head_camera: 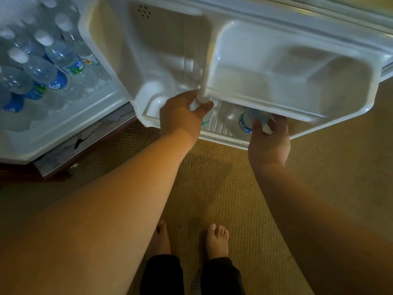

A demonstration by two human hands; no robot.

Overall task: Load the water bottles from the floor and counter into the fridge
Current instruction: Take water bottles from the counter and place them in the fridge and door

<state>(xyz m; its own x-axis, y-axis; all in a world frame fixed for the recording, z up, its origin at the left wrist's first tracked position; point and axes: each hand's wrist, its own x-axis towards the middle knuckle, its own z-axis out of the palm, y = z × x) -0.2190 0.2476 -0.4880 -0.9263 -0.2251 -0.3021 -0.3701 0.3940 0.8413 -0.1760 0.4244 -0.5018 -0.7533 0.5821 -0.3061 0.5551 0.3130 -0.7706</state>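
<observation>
The fridge (63, 133) stands open at the left, packed with several clear water bottles (59, 54) that have white caps and blue-green labels. Its white door (297, 67) swings out across the top of the view. My left hand (182, 118) is closed around the lower end of the white retaining rail (204, 67) on the door. My right hand (269, 141) grips a water bottle (242, 124) by its upper end, low in the bottom door shelf (221, 135). The moulded compartment above hides part of that bottle.
The moulded upper door compartment (276, 86) overhangs the bottom shelf. A dark wooden cabinet base (53, 173) sits under the fridge. My bare feet (217, 241) stand on tan carpet (212, 188) below the door.
</observation>
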